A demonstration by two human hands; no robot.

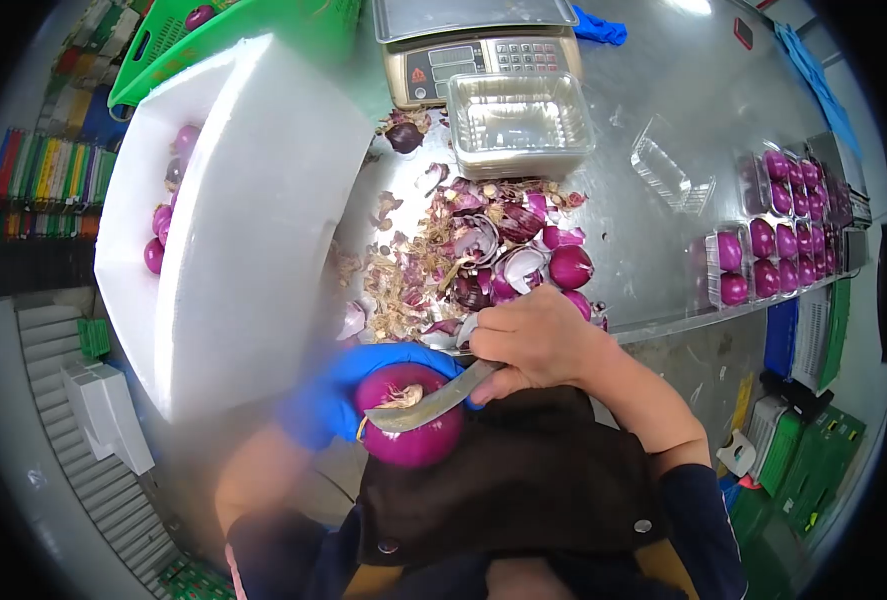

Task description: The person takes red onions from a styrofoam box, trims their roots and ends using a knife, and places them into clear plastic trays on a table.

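Right hand: [538, 338] here it is, fingers clenched around the knife's handle, thumb along the near side!
Knife: [433, 407] the curved blade sweeps over the onion, right beside its dry tuft.
Left hand: [335, 392] blue-gloved, slightly blurred, and cupped around the onion's far side, gripping it.
Onion: [413, 446] big, purple and glossy, held up in front of the dark apron [513, 480], short of the table's edge.
Peel heap: [403, 280] just beyond the hands, papery skins spread over the metal table [653, 275], red onions among them!
Behind the heap: stacked clear trays [520, 125] in front of a scale [433, 75].
Left flank: a white foam box [263, 220] with onions inside, near a green crate [293, 30].
Right flank: filled onion packs [788, 240] lined up near the edge!
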